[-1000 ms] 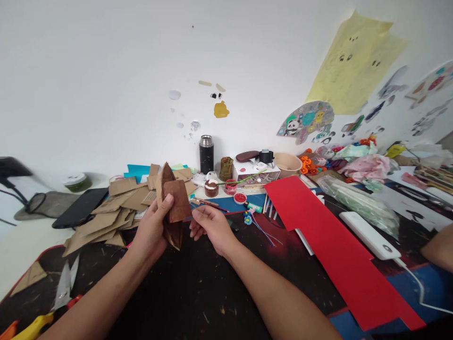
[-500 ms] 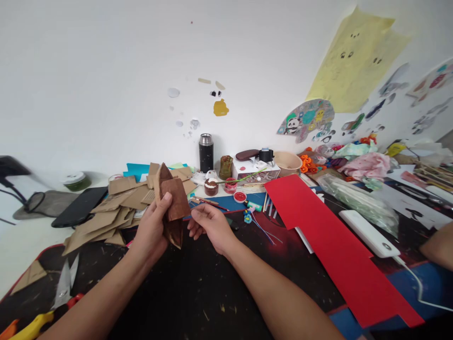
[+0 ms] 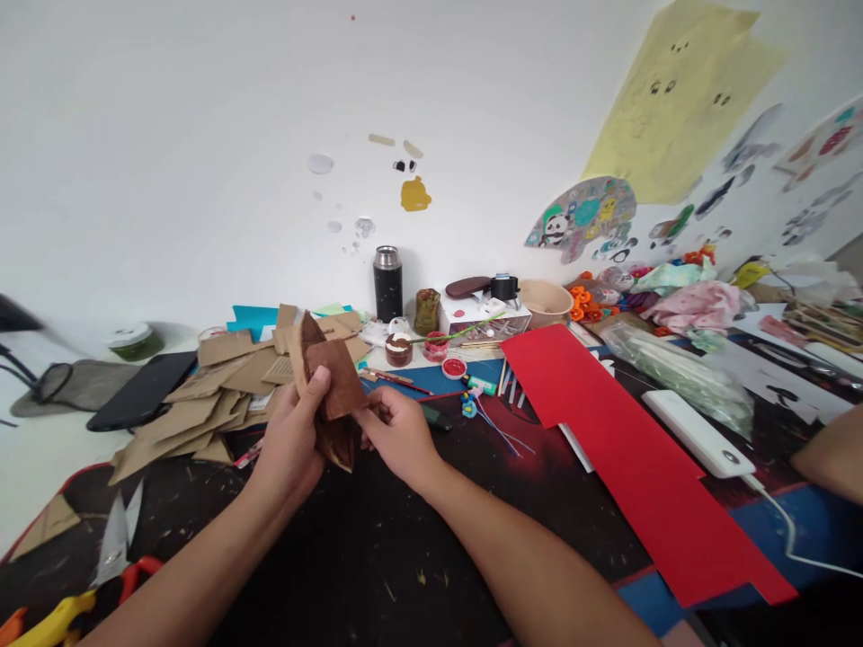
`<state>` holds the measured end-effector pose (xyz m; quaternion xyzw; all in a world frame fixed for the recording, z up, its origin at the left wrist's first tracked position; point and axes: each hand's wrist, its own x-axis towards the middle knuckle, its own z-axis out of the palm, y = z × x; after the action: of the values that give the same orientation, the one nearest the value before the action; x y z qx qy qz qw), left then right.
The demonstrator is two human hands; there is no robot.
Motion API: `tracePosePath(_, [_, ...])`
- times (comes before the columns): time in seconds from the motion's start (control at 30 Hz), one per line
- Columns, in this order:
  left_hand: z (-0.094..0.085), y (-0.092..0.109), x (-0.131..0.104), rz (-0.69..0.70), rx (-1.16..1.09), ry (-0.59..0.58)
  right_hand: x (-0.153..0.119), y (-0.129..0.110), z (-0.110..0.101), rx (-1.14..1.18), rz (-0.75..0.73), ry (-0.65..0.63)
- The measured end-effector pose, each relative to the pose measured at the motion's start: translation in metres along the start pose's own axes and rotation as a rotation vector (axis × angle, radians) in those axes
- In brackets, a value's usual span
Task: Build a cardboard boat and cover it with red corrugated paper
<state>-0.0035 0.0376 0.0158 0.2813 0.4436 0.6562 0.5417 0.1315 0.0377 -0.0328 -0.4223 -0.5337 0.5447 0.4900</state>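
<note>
A small brown cardboard boat (image 3: 339,377), with a boxy square part on its side and pointed ends, is held upright over the dark tabletop. My left hand (image 3: 295,436) is wrapped round it, the thumb pressed on the square part. On the other side, the thumb and fingers of my right hand (image 3: 399,434) pinch together at the lower right corner of that square part. Some right fingertips are hidden behind the boat.
Cut cardboard pieces (image 3: 179,418) are heaped at left, with open scissors (image 3: 116,539) nearer me. Paint pots (image 3: 399,350) and a black thermos (image 3: 387,288) stand behind. A red sheet (image 3: 627,449) and white power bank (image 3: 698,433) lie right, near another person's arm (image 3: 826,456).
My right hand has closed in on the boat, its loosely curled fingers now pinching the square part's corner. My left hand keeps its hold. The view has shifted slightly.
</note>
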Motion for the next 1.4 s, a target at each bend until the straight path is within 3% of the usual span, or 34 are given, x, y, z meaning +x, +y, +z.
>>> tracePosePath(0.2, [0.004,-0.001,-0.006,-0.002,0.026,0.021,-0.003,-0.005,0.000,-0.177,-0.007,0.023])
tracePosePath(0.73, [0.006,-0.006,-0.011,-0.036,-0.018,-0.015,-0.005,-0.005,0.006,-0.062,0.048,-0.009])
tracePosePath(1.4, [0.008,-0.009,-0.011,-0.025,-0.060,0.046,-0.006,0.000,0.010,-0.064,0.018,0.023])
